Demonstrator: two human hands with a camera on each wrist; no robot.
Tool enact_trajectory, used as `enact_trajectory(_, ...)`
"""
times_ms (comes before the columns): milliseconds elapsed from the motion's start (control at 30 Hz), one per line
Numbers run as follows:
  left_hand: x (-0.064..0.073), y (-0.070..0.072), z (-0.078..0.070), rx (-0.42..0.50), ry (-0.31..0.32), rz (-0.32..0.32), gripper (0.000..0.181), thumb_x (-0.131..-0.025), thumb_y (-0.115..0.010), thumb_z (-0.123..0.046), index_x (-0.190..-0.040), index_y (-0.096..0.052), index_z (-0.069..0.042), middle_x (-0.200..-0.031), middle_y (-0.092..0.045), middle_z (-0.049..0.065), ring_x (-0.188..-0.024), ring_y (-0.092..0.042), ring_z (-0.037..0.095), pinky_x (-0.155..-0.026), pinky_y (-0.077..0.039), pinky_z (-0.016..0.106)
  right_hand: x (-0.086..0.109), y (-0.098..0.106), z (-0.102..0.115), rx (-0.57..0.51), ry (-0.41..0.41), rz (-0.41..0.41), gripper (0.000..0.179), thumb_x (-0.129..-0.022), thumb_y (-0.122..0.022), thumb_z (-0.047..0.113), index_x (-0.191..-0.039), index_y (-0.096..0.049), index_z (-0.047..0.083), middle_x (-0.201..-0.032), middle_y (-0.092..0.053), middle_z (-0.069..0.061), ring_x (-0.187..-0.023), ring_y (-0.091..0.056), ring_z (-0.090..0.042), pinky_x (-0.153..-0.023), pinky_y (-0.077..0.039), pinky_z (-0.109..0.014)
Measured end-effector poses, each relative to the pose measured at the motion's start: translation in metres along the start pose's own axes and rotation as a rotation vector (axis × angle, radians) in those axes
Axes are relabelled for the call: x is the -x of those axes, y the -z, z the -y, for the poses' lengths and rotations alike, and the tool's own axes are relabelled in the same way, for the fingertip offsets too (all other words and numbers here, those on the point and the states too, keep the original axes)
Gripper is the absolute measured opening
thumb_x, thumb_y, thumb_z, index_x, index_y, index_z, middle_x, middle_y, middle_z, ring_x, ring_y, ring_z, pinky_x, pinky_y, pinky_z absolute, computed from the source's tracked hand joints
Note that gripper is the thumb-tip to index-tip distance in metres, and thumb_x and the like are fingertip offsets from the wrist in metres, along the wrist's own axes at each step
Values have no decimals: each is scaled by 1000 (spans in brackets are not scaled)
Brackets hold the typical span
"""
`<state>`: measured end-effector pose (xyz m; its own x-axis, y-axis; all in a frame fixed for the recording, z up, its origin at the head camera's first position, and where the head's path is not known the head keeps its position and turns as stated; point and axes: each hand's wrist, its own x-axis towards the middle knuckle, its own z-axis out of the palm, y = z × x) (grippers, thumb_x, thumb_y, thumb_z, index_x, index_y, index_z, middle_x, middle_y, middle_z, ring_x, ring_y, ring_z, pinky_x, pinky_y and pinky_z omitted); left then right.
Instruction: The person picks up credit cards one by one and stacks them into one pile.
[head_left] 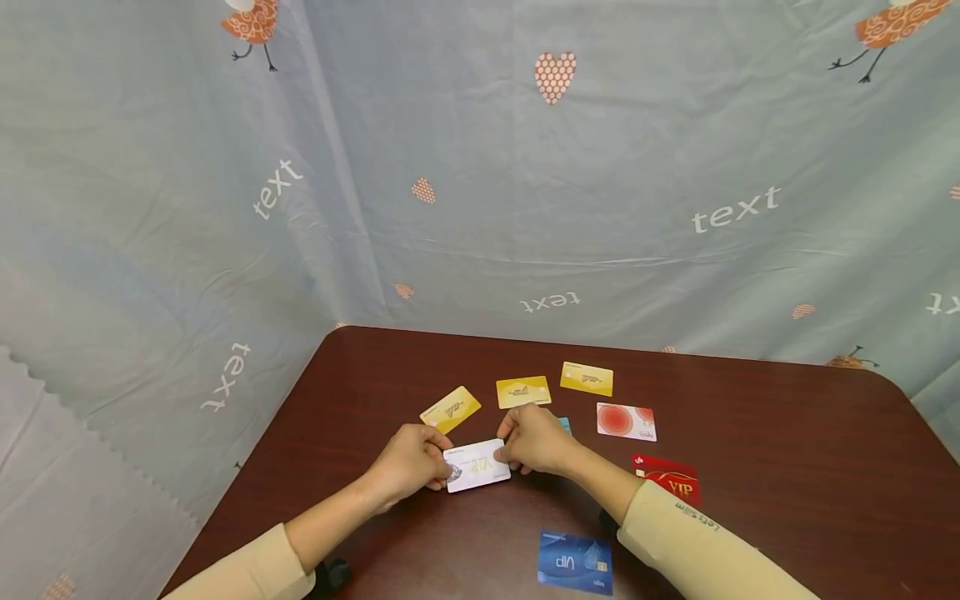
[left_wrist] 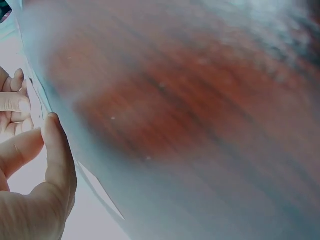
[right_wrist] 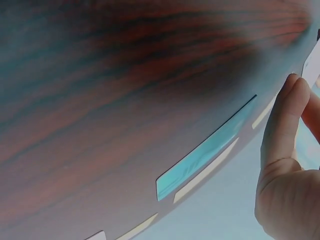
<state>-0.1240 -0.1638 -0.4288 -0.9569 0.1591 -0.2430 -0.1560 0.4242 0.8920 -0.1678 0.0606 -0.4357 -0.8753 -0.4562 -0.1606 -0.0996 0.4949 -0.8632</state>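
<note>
A white card with gold VIP lettering (head_left: 476,467) is held between my two hands, close over the dark table. My left hand (head_left: 412,460) pinches its left end between thumb and fingers. At the opposite end, my right hand (head_left: 537,439) grips the card with the thumb on its printed face. In the right wrist view, the white card (right_wrist: 312,65) shows beyond the fingertips of my right hand (right_wrist: 286,160). A teal card (head_left: 565,425) peeks out from behind the right hand, mostly hidden; the right wrist view shows this teal card (right_wrist: 205,152) flat on the table.
Yellow cards (head_left: 450,409), (head_left: 523,392) and a further yellow card (head_left: 587,378) lie beyond my hands. To the right are a white card with red circles (head_left: 627,422) and a red VIP card (head_left: 667,477), partly behind my sleeve. A blue VIP card (head_left: 574,563) lies nearest me.
</note>
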Motion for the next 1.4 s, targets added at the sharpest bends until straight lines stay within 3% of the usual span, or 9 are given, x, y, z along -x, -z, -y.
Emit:
enact_trajectory(367,2,1,-7,49,-10,-18,31,-81,-75,16,-110,-64,14,-78,-63,12,-63,-65,18,-61,-59,28,9,6,1,-94,9,2,20,-89,-80,0,-97,-62,-3,-68,-65,-9,-55,-65,-17,-52,-59,-32)
enact_trajectory(667,7,1,-8,106,-17,6,35,-83,-76,12,-116,-65,16,-87,-68,14,-73,-67,18,-65,-60,27,20,9,-2,-133,17,1,20,-89,-79,-1,-102,-64,-5,-71,-67,-11,-56,-66,-17,-50,-60,-34)
enact_trajectory(1000,11,-2,-9,153,-31,36,37,-84,-76,9,-119,-65,16,-89,-69,13,-76,-67,18,-67,-60,28,32,11,-6,-171,30,-2,25,-89,-79,0,-108,-65,-9,-74,-68,-8,-59,-66,-17,-51,-60,-34)
enact_trajectory(1400,14,-10,-13,193,-76,93,37,-84,-74,11,-119,-64,17,-85,-69,10,-76,-66,18,-66,-58,25,48,19,-9,-202,53,6,23,-89,-80,1,-105,-66,-8,-76,-68,-8,-62,-68,-22,-51,-60,-38)
